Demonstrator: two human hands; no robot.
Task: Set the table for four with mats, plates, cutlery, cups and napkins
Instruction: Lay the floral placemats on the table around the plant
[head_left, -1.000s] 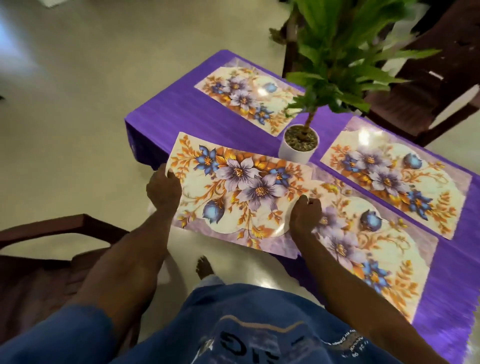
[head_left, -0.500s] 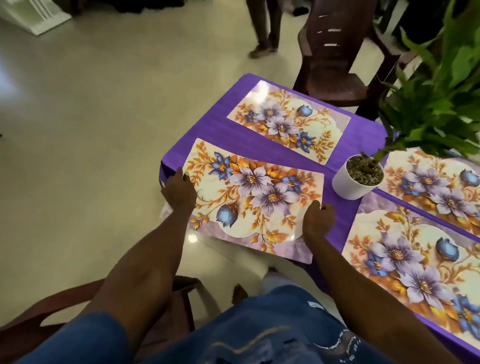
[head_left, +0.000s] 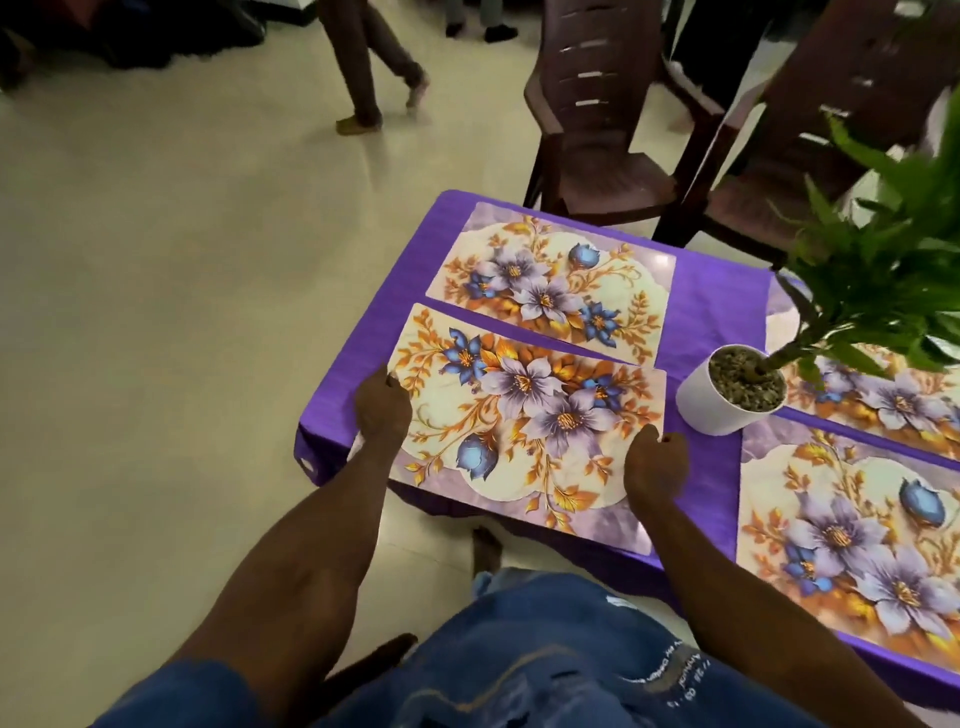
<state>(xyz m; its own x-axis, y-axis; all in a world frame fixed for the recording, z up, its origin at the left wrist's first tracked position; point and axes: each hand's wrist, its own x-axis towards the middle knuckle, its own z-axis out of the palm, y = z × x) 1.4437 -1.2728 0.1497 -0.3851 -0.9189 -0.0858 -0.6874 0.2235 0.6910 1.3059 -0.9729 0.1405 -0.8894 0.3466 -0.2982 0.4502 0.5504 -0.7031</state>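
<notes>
A floral mat (head_left: 524, 415) lies on the near left corner of the purple-covered table (head_left: 706, 306), its near edge hanging over the table's edge. My left hand (head_left: 382, 408) grips its left edge and my right hand (head_left: 655, 462) grips its right edge. A second floral mat (head_left: 556, 283) lies just beyond it, almost touching. A third mat (head_left: 852, 535) lies at the near right. A fourth mat (head_left: 883, 395) shows partly behind the plant. No plates, cutlery, cups or napkins are in view.
A white pot with a green plant (head_left: 735, 389) stands mid-table, right of the held mat. Two brown plastic chairs (head_left: 597, 135) stand at the far side. A person's legs (head_left: 369, 67) cross the floor beyond. Another chair's arm (head_left: 374, 657) is by my knees.
The held mat has slid left and away onto the table's corner, off the third mat it overlapped, now close to the far mat. My view swung left and up.
</notes>
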